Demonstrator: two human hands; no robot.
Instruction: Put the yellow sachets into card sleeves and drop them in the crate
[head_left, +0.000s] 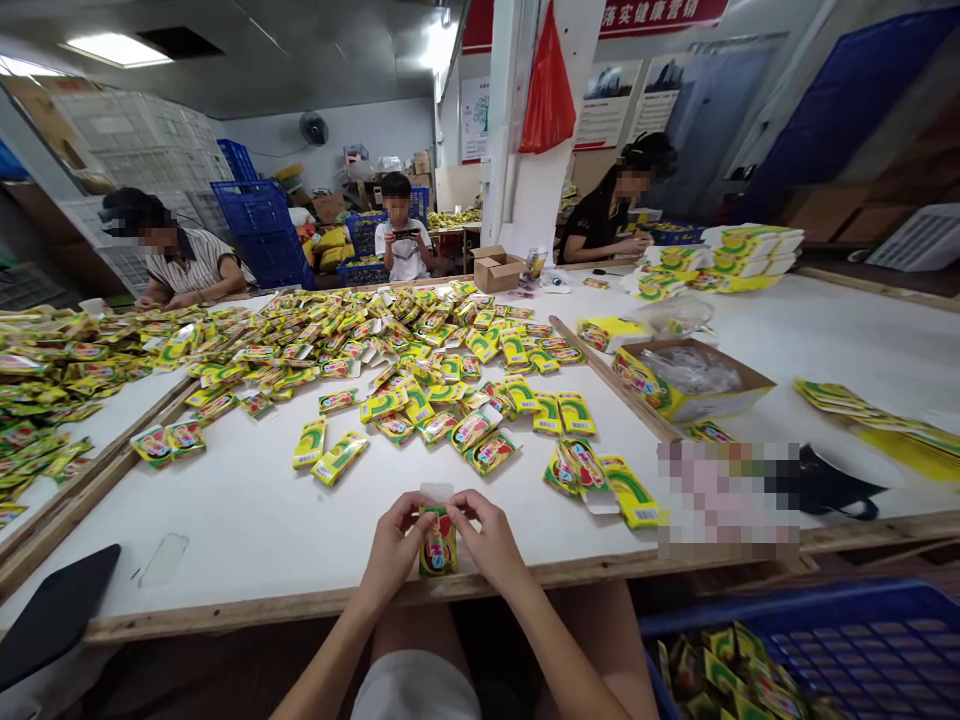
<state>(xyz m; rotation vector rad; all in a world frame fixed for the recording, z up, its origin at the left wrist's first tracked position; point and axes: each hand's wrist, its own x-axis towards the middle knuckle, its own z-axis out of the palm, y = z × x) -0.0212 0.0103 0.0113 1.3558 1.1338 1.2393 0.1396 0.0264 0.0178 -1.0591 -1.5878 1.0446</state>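
Upright at the table's front edge, a small yellow-green printed box with a raised white flap is held between both hands. My left hand pinches its left side, thumb across the front near the top. The fingers of my right hand are closed on its upper right corner by the flap. Beyond my hands, two similar boxes lie on the white tabletop, left of centre. A few more boxes lie to the right, one with its white flap out.
A large heap of small boxes spreads over the table. Wooden strips divide the tabletop. On the right stands an open carton with clear plastic. A blue basket with packets sits low right; a dark phone-like slab lies left. Several people sit beyond.
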